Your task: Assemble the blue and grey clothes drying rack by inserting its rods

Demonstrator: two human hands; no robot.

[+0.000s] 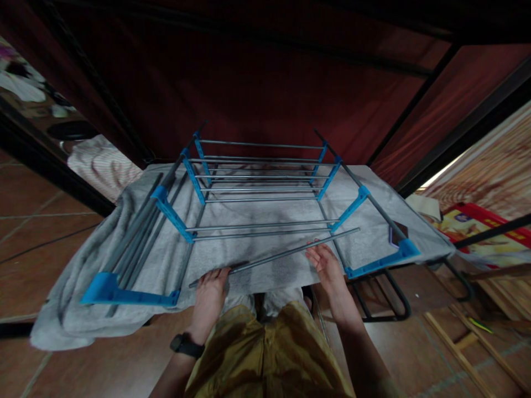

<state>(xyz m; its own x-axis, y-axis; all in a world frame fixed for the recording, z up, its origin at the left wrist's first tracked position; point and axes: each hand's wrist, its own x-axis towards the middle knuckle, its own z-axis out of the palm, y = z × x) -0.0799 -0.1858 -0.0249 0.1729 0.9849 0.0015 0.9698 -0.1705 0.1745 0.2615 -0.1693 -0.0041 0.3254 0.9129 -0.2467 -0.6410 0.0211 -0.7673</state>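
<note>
A thin grey metal rod (274,257) slants across the front of a partly built rack, its right end higher. My left hand (211,290) is closed around the rod near its left end. My right hand (326,265) has its fingers loosely bent, and the fingertips meet the rod toward its right half. Beyond my hands lies the rack, with blue plastic brackets (172,217) joined by several grey crossbars (265,199). Its blue front-left bracket (133,297) is left of my left hand. The front-right bracket (384,260) is right of my right hand.
Several loose tubes (141,237) lie at the left on the grey cloth (257,213) covering the table. A phone-like dark object (398,233) rests at the right. Dark red fabric (257,83) hangs behind. A red and yellow box (485,232) stands far right, above a wooden frame (460,348).
</note>
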